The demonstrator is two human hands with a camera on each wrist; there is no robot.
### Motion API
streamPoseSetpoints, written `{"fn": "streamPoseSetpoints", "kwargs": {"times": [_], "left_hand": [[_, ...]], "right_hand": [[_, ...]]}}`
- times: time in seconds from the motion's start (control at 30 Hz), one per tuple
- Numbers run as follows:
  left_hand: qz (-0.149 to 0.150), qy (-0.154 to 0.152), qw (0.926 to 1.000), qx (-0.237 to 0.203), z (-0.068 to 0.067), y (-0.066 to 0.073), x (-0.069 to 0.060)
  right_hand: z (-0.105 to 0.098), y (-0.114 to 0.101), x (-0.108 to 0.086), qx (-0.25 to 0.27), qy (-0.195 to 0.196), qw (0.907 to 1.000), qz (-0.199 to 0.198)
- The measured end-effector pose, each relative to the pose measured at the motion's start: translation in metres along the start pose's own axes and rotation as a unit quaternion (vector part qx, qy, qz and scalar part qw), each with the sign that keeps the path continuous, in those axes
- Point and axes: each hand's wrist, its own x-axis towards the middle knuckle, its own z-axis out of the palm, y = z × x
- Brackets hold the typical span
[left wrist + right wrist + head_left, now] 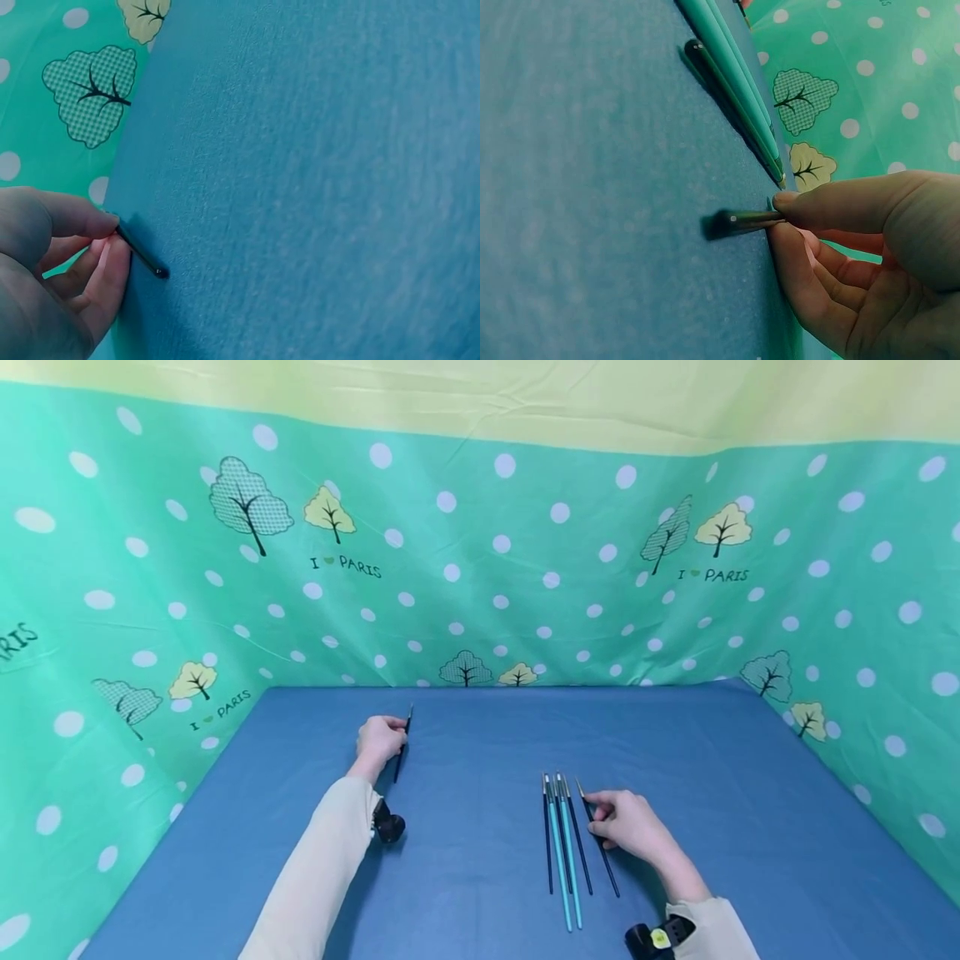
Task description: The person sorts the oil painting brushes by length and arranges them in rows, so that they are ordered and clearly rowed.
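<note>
At the far left of the table, my left hand pinches a dark-handled paintbrush, its tip pointing away from me. In the left wrist view the thumb and fingers hold that brush, and its rounded handle end shows near the cloth. Toward the right, my right hand pinches another dark paintbrush between thumb and fingers. Just left of it lies a group of several paintbrushes side by side, some with dark handles and two with turquoise handles. The right wrist view shows the pinched brush apart from the group.
A blue cloth covers the table. Green dotted curtains printed with trees hang behind it and along both sides. Dark cameras sit on the left wrist and right wrist.
</note>
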Motion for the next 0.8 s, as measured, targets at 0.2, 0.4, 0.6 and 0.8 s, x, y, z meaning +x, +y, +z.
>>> {"fn": "streamPoseSetpoints", "kwargs": {"times": [0.2,0.4,0.6,0.8], "left_hand": [[-0.002,0.027,0.9994,0.023,0.003,0.004,-0.003],[-0.003,0.049,0.9983,0.033,0.004,0.003,-0.005],[-0.010,0.056,0.9980,0.025,0.007,0.004,-0.005],[0.007,0.066,0.9971,0.037,0.011,0.002,-0.006]], "right_hand": [[0.000,0.001,-0.001,0.000,0.003,1.0000,-0.002],[0.000,0.001,-0.001,0.005,0.003,1.0000,-0.002],[-0.001,0.001,0.000,0.002,0.001,1.0000,0.000],[0.000,0.002,0.001,-0.001,0.001,1.0000,0.005]]}}
